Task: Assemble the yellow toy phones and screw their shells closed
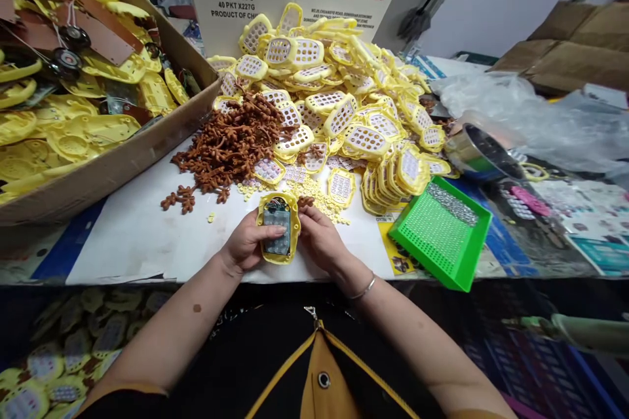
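The left hand [246, 245] and right hand [322, 239] hold a yellow toy-phone shell [295, 229] between them just above the near edge of the white worktop [147, 236]. The fingers of each hand are curled closed on one side of it, and the left thumb presses on the grey keypad insert [276, 219]. Behind lie a pile of brown plastic pieces [230, 144] and a heap of yellow shells [344, 98], with a green tray [442, 232] to the right.

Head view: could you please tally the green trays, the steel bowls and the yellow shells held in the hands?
green tray: 1
steel bowl: 1
yellow shell, held between left hand and right hand: 1
Total: 3
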A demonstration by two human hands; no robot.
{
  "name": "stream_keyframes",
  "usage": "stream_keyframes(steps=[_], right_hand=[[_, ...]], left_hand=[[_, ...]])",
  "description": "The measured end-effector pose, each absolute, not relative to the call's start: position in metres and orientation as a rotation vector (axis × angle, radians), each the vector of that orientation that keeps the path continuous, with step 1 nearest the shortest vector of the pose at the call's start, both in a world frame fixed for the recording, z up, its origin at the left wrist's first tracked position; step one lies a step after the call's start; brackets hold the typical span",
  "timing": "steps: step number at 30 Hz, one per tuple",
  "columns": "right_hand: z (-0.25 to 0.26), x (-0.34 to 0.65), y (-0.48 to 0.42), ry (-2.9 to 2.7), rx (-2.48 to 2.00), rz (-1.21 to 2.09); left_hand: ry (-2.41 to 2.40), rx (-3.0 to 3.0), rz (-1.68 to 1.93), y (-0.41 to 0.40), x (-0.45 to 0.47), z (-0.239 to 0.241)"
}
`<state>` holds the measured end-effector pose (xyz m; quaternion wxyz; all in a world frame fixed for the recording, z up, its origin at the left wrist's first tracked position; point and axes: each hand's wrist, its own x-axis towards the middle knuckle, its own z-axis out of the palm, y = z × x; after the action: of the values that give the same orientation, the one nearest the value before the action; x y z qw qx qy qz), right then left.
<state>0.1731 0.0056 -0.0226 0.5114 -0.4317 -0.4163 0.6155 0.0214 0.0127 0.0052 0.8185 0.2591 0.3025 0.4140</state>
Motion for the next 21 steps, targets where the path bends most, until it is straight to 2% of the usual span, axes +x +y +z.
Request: stream_keyframes(steps=[6,11,21], right_hand=[[-0.008,0.195,0.012,-1.008,-1.109,1.229],[0.009,0.214,0.018,-1.243,-1.153,1.204],[-0.006,0.213,0.013,-1.552,-1.221,0.897]], left_hand=[[0.802,0.601,0.834,0.013,0.025,0.005],[0.824,0.664,0.725,0.014,0.025,0.003],[0.857,0.786,0.661,0.015,0.025,0.0]])
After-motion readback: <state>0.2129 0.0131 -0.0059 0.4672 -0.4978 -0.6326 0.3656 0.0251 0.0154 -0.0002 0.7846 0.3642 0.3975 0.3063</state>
